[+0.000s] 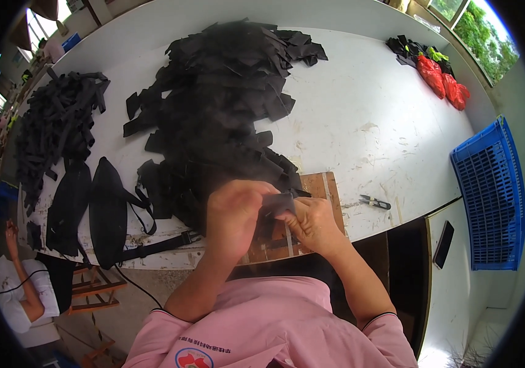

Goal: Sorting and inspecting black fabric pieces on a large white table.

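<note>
Near the front edge of the white table, my left hand and my right hand meet over a dark piece of fabric. Both hands are closed on it, the right with its thumb pressed against the piece. Most of my left fingers are hidden behind the hand and the cloth. Under my hands lies a brown wooden board with light strips across it. Directly beyond, a large heap of black cut fabric pieces spreads from the far side almost to my left wrist.
A pile of black strips covers the table's left. Beside it lie black pouch-like pieces and a strap. Thread snips rest right of the board. Rightward are a blue crate, a phone and red bags. Another person sits left.
</note>
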{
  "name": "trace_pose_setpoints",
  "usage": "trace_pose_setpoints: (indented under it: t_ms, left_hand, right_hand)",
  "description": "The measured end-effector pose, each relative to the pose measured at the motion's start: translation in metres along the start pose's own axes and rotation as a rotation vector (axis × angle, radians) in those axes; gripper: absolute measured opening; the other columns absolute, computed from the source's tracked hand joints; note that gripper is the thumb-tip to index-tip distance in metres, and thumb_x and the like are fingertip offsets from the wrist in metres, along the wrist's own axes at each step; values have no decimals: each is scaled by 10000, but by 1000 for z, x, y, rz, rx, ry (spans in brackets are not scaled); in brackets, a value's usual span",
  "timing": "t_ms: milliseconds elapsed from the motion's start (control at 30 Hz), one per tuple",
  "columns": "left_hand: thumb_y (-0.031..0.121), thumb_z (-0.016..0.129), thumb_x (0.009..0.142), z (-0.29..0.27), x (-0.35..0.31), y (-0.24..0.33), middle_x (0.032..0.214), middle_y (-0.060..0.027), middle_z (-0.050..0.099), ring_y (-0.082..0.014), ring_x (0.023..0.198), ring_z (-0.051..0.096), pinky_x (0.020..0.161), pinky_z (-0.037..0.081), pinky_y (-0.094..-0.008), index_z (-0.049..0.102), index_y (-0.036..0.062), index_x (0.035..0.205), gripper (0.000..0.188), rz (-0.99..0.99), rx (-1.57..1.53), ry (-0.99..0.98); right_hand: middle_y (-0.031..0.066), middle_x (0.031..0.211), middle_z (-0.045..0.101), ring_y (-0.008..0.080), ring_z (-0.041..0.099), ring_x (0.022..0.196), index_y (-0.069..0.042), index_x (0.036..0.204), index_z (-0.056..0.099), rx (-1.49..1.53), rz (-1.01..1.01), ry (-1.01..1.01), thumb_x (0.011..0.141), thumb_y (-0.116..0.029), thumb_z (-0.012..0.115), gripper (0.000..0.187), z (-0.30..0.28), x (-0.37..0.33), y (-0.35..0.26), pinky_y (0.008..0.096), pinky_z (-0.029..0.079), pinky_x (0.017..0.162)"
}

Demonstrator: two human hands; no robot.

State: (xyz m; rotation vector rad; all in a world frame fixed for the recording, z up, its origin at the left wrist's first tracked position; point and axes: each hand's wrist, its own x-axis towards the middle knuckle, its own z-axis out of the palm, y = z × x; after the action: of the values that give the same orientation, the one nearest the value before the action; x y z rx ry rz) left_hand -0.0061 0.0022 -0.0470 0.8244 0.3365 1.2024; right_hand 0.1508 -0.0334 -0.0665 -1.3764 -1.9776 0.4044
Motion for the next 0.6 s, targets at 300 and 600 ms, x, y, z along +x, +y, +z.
trace_pose_setpoints:
  t_ms: [300,600]
  left_hand:
    - [117,579,825,5,8,9,832,-143,618,-192,798,576,770,436,-307,598,-17,841,136,115,398,-60]
    - [36,549,765,-66,132,-58,873,-151,628,-305,824,587,729,463,-327,600,-24,874,134,311,1598,-28]
  right_hand:
    - [98,545,479,289,500,499,-32,618,491,160,77,-13,790,-213,598,271,2,-6,0,358,406,464]
    - [49,545,529,84,471,457,-26,571,500,799,247,373,875,-379,491,466,-67,-3,-39,189,324,422]
